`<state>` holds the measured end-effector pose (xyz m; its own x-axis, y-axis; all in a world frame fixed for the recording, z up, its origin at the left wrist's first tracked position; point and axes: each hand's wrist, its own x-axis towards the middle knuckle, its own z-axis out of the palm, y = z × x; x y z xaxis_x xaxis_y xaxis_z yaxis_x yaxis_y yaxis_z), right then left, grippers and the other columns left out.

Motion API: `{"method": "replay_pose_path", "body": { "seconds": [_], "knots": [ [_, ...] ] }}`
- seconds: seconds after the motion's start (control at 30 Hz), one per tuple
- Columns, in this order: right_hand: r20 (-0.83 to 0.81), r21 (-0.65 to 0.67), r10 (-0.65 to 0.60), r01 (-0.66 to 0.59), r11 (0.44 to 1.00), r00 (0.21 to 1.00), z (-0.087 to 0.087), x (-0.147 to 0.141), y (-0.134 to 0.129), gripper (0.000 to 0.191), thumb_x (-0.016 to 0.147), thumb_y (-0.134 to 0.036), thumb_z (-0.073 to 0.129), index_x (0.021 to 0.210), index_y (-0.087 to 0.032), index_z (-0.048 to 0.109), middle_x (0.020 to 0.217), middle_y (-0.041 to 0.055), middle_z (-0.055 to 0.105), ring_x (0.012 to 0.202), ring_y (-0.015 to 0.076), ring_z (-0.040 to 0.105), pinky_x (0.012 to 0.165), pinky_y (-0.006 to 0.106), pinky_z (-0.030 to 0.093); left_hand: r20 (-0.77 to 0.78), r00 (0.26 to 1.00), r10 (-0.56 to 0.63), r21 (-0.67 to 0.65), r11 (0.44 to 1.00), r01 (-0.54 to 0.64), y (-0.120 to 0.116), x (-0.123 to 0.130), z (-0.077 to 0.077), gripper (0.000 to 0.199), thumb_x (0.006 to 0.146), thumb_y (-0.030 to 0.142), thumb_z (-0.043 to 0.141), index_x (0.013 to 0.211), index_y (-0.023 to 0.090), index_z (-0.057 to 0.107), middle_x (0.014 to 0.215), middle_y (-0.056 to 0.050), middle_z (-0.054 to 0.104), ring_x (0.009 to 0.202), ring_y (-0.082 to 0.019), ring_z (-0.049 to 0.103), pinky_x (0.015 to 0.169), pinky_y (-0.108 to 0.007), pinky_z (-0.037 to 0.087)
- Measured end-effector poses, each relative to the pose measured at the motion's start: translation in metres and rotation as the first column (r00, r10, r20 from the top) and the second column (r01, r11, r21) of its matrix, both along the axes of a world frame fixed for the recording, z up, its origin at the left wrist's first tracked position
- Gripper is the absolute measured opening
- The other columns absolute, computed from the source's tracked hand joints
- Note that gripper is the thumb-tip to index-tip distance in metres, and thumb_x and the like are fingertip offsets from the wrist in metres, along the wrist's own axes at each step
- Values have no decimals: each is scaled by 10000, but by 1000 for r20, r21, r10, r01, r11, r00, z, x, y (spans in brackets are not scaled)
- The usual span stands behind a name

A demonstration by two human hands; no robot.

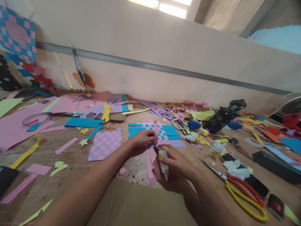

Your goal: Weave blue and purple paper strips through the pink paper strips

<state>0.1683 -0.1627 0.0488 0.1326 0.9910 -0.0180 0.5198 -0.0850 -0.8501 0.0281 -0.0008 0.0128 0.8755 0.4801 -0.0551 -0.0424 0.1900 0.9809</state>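
Cardboard sheet (pixel 138 204) at the near edge, both forearms reaching across it onto a stained wooden worktable (pixel 44 191) covered in paper offcuts. Pale wall (pixel 141 37) runs along the far side. Woven paper mat (pixel 168 133), blue strips running left-right and pink strips running near-far, lies centre table. Its loose pink strips (pixel 149 166) trail toward the camera. Finished pink-and-lilac checked mat (pixel 104 146) sits left of it, well clear of the hands; red-and-yellow-handled scissors (pixel 244 196) lie near right.

Left hand (pixel 142 139) lies over the near edge of the woven paper mat, touching the strips; pressing or pinching, cannot tell. Right hand (pixel 176 161) is nearer the camera, fingers clenched around a small glue bottle (pixel 163 163). Bottle is roughly upright, its long axis crossing the strips and its nozzle end angled down and near. It sits just near of the weave, right of the left hand and almost touching it. Bottle tip contact with the paper is hidden.
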Motion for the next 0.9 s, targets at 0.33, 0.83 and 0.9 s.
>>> {"method": "replay_pose_path", "body": {
  "seconds": [0.33,0.83,0.9],
  "knots": [
    [-125,-16,-1,-1,1000,992,6,3,-3,410,797,-476,781,1164,-295,790,1257,85,748,1233,363,640,1088,517,471,-8,1000,6,-1,1000,-6,1,1,0,124,776,255,729,807,170,644,845,-48,647,801,-160,593,711,-284,463],
    [-110,339,-319,337,878,941,-5,12,11,313,796,-499,842,946,-234,772,892,36,727,827,243,619,766,359,481,-67,998,-16,423,905,43,18,5,-5,120,786,278,602,732,182,649,779,-42,631,724,-167,539,694,-310,409],
    [-76,347,-328,333,877,942,-7,10,12,303,798,-494,836,933,-230,774,882,38,731,819,245,621,763,360,478,-77,997,4,449,893,31,21,7,-7,124,784,284,597,715,188,635,765,-37,620,716,-169,535,679,-310,400]
  ]
}}
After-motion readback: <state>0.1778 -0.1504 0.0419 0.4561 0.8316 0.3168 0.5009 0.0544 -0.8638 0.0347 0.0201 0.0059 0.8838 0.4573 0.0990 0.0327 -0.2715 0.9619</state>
